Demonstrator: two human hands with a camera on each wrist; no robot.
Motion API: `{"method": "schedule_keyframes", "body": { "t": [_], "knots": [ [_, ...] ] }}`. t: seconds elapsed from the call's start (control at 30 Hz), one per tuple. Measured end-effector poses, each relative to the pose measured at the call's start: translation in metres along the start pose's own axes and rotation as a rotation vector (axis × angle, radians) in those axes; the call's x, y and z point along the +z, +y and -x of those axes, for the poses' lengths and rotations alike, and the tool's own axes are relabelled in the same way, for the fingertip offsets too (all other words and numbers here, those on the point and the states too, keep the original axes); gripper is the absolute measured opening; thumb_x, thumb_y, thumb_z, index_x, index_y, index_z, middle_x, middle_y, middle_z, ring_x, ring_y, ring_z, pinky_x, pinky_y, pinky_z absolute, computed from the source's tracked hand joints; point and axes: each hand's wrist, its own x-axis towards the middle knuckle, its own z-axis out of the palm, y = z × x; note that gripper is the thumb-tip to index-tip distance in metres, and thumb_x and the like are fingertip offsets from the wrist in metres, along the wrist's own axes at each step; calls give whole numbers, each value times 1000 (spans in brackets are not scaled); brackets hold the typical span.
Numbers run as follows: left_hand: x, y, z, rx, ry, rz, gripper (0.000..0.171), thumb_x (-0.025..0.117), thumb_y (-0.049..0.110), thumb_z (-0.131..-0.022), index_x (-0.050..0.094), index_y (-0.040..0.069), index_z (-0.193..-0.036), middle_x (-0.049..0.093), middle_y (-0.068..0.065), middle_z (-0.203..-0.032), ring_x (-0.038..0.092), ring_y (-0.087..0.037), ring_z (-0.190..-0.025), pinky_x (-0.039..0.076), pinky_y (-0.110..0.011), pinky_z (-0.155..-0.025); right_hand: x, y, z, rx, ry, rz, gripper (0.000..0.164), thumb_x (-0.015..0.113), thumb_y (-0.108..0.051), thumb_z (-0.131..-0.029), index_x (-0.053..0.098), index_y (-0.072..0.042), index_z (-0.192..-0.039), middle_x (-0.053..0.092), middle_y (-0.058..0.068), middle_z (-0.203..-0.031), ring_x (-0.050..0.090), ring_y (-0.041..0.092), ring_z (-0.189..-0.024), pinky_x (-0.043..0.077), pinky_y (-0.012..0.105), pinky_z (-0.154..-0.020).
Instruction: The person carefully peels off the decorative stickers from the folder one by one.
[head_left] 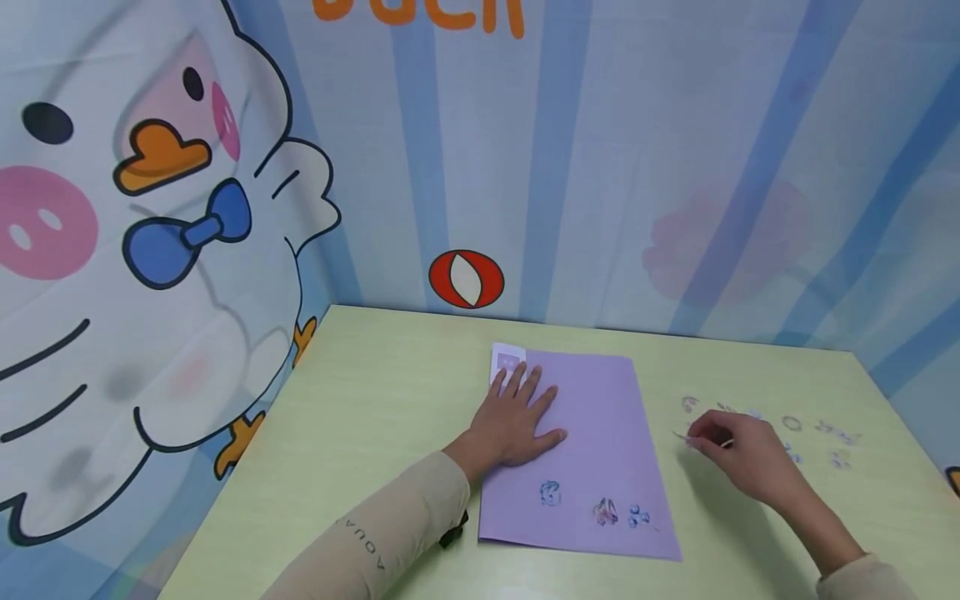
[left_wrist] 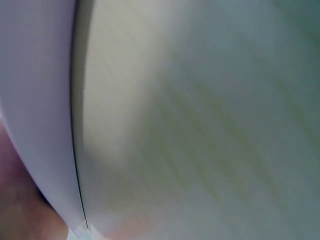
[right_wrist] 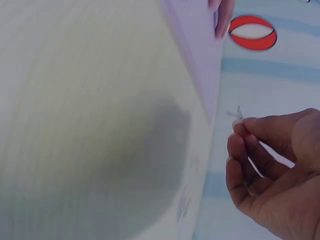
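My left hand [head_left: 513, 425] lies flat with spread fingers on the left side of a purple paper sheet [head_left: 592, 433], partly covering a white label [head_left: 508, 352] at its top corner. Blue, brown and purple flower-like stickers [head_left: 550, 493] are on the sheet's lower part. To the right of the sheet, my right hand [head_left: 738, 454] is raised over the table, pinching a small, thin, see-through sticker [right_wrist: 236, 114] between thumb and forefinger. Its pattern is too small to make out. In the left wrist view only the sheet's edge [left_wrist: 45, 75] and part of the hand [left_wrist: 25, 210] show.
Several loose clear stickers with small prints [head_left: 791, 423] lie on the pale yellow-green table [head_left: 390, 392], right of the sheet and partly behind my right hand. A printed cloth backdrop [head_left: 487, 167] stands along the table's far edge. Something small and black [head_left: 453, 531] shows under my left sleeve.
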Motion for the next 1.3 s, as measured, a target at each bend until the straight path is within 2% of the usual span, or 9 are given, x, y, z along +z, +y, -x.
{"method": "schedule_keyframes", "body": {
  "t": [0.2,0.27,0.37,0.5,0.6,0.8,0.97,1.1,1.3],
  "knots": [
    [3,0,-1,-3,-5,-7,84,24,77,-103,19,28,-172,8,-7,-179,3,-34,-164,6,-54,-130,-7,40,12,97,-16,87,4,74,-10,-99,76,-6,-97,73,-1,-89,66,17,-81,51,34,-66],
    [3,0,-2,0,-13,1,84,24,77,-103,17,28,-172,6,-8,-179,1,-34,-164,4,-54,-130,-6,46,14,97,-9,103,4,75,-10,-98,76,-6,-95,72,-1,-88,64,16,-80,50,34,-66],
    [4,0,-3,2,-16,5,84,23,77,-104,16,28,-172,5,-8,-179,-1,-34,-164,3,-54,-130,-2,50,16,39,56,117,3,77,-5,-94,74,-6,-94,71,-2,-86,63,14,-77,50,33,-66],
    [5,-1,-2,-1,-9,3,84,23,77,-103,17,28,-172,5,-8,-179,0,-34,-164,4,-55,-130,3,48,16,-94,181,156,14,80,4,-87,75,-8,-91,68,-4,-86,64,15,-75,52,34,-66],
    [6,-1,-2,0,-9,9,84,23,77,-103,17,28,-172,4,-8,-179,-1,-34,-164,3,-55,-130,5,46,16,-138,185,181,16,81,5,-85,77,-9,-90,69,0,-90,66,19,-77,54,38,-68],
    [5,0,-2,7,-7,18,83,23,76,-104,16,28,-172,4,-8,-179,-2,-34,-164,2,-54,-130,4,43,16,-84,58,163,8,78,0,-90,81,-5,-96,73,5,-95,67,20,-79,54,38,-68],
    [2,-1,-1,6,9,-1,83,23,76,-104,18,28,-172,7,-8,-179,1,-34,-164,6,-55,-130,1,40,17,-81,123,152,10,75,2,-91,79,-2,-99,73,5,-90,66,19,-77,53,37,-66],
    [3,0,-1,6,9,2,83,22,76,-104,18,27,-172,7,-8,-179,1,-34,-164,5,-54,-130,3,37,17,-73,157,123,9,76,2,-91,76,-3,-99,70,-2,-85,63,13,-74,51,34,-65],
    [3,0,0,5,4,-6,83,22,75,-104,18,27,-172,6,-8,-179,1,-34,-164,5,-54,-130,27,5,16,-47,42,45,7,78,-8,-95,77,-6,-102,66,-7,-84,58,7,-75,52,27,-66]
  ]
}}
